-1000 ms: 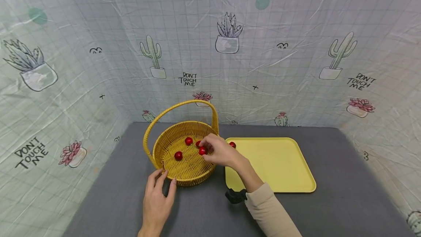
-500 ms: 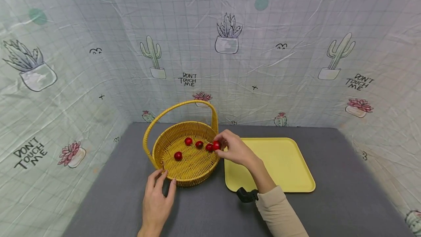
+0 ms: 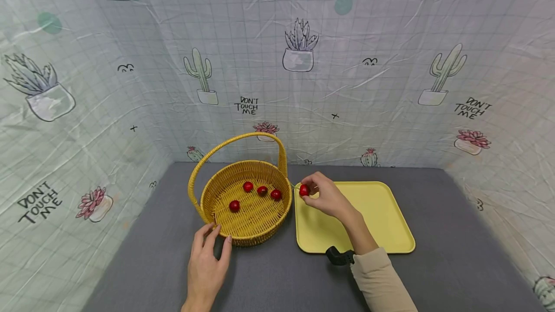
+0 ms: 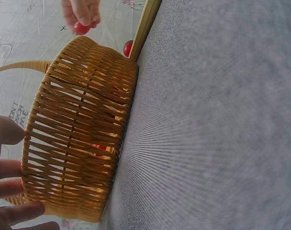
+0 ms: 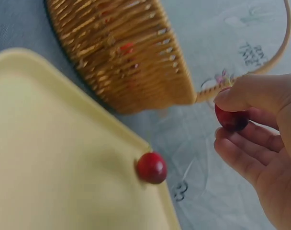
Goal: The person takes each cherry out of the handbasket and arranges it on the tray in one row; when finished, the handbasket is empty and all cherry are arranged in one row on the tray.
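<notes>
My right hand (image 3: 327, 196) pinches a red cherry (image 3: 304, 190) between thumb and fingers, above the left end of the yellow tray (image 3: 377, 220). In the right wrist view another cherry (image 5: 151, 167) lies on the tray near its edge; the hand hides it in the head view. The round yellow wicker basket (image 3: 253, 240) stands left of the tray, its arched handle up. Several cherries lie inside, one of them (image 3: 234, 206) at the left. My left hand (image 3: 205, 264) touches the basket's near rim with its fingertips, fingers spread and relaxed.
The grey tabletop (image 3: 277, 283) carries the basket and tray side by side. A patterned cloth (image 3: 347, 110) hangs behind and along both sides. The basket's tall handle (image 3: 234, 139) arches over its bowl.
My right hand has moved right with the cherry, from inside the basket, across its rim, to above the tray. The left hand stays at the basket's rim.
</notes>
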